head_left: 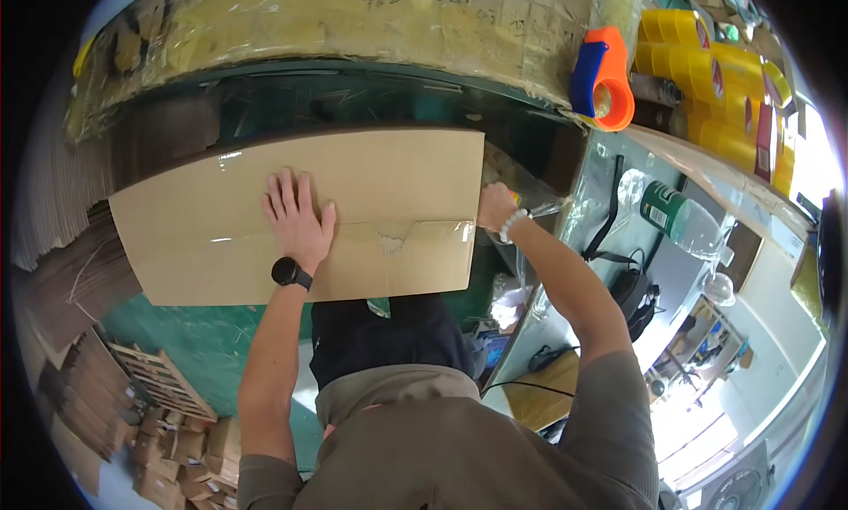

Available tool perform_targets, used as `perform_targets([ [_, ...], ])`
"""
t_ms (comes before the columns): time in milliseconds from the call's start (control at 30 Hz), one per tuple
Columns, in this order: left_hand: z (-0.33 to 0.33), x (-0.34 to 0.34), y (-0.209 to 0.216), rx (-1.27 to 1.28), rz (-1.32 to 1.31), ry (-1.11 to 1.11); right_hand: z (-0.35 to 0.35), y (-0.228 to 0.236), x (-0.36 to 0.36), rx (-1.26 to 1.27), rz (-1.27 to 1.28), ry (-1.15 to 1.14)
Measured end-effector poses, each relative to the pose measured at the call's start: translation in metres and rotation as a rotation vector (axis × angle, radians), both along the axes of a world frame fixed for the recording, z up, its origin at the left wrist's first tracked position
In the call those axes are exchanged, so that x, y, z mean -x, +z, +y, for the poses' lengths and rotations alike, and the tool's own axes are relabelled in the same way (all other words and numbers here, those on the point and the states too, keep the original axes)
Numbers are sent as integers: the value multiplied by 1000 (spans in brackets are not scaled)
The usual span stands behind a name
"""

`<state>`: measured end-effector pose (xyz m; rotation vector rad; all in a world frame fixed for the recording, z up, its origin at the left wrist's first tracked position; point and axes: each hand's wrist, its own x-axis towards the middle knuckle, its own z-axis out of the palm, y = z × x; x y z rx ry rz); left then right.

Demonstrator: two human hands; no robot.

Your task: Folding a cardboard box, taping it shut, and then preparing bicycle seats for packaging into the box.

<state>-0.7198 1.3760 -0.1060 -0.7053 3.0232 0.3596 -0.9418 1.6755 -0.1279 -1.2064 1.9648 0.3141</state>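
Observation:
A long brown cardboard box lies before me on the green table. Clear tape runs along its upper face, and a small torn patch shows near the right end. My left hand rests flat on the top with fingers spread; a black watch circles that wrist. At the box's right end my right hand is closed against the edge, a beaded bracelet on its wrist. Its fingers are partly hidden, and what they hold, if anything, I cannot make out. A small orange-yellow bit shows just beside that hand.
An orange and blue tape dispenser sits on the taped ledge at the back. Yellow tape rolls are stacked at the far right, above a plastic bottle. Flattened cardboard stands left; small boxes lie lower left.

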Motion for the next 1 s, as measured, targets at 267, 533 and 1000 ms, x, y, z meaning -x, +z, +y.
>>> perform_targets([
  [267,-2,-2,1,10,21,11,20,168,34,32,61,-212],
  [533,3,0,1,8,42,-1,-34,171,-4,247,-90,120],
  [1000,8,14,4,-13,51,1,9,99,24,-73,5,146],
])
